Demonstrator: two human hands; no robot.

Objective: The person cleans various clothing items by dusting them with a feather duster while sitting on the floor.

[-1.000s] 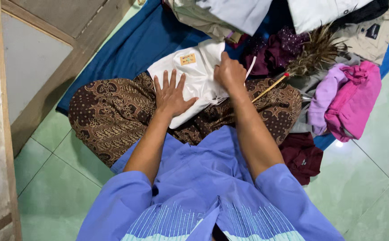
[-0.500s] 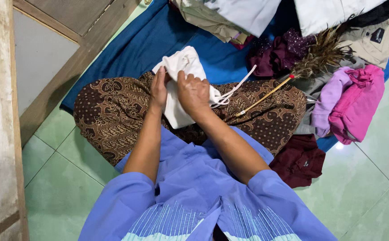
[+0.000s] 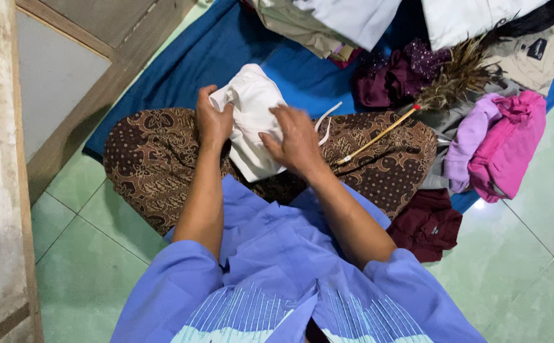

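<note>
A folded white garment (image 3: 251, 111) with thin white ties lies on my lap, over a brown patterned batik skirt (image 3: 156, 159). My left hand (image 3: 212, 121) grips its left edge with the fingers curled around the cloth. My right hand (image 3: 296, 140) lies flat on the garment's right side, pressing it down. The white ties (image 3: 324, 121) trail off to the right of my right hand.
A blue cloth (image 3: 226, 51) covers the green tiled floor (image 3: 531, 241) ahead. On it lie folded pale clothes (image 3: 328, 22), maroon clothes (image 3: 391, 76), a feather duster (image 3: 442, 82), pink and lilac garments (image 3: 499, 143). A dark red garment (image 3: 426, 225) lies right. A wooden door frame (image 3: 92, 76) is left.
The white garment went from spread flat to folded into a smaller bundle. My right hand moved from its far edge onto its right side; my left hand shifted from flat to gripping the left edge.
</note>
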